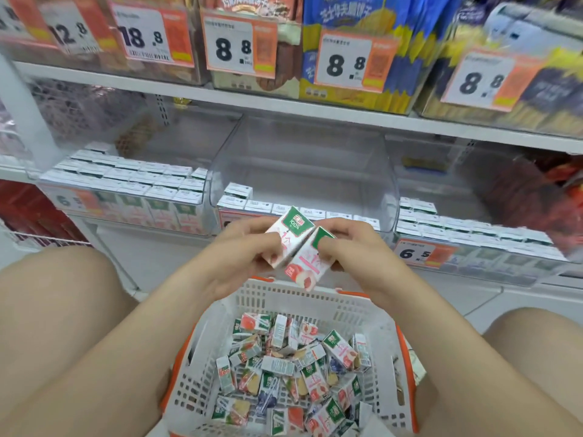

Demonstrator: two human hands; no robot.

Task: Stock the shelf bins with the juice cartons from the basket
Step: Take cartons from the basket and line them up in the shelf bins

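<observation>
Both hands are raised above the basket, in front of the middle bin on the lower shelf. The left hand has its grip closed round a juice carton, thumb on the front face and the green-topped end pointing up and away. The right hand has its grip closed round a second carton, which bears a pink fruit picture and is tilted the other way. The two cartons touch between the hands.

The basket is white plastic with orange handles and sits low between the person's bare knees. It holds a loose heap of small cartons lying at all angles, most with pink fruit print and a few with darker blue print.

Three clear bins stand side by side on the lower shelf. The left bin is packed with several rows of upright cartons. The middle bin has one row of cartons along its front and a single carton behind that row at the left end. The right bin holds a few rows towards its front, and a 6.5 price label is fixed to its front edge.

On the upper shelf stand packs of biscuits behind price cards, among them 8.8 and 18.8
</observation>
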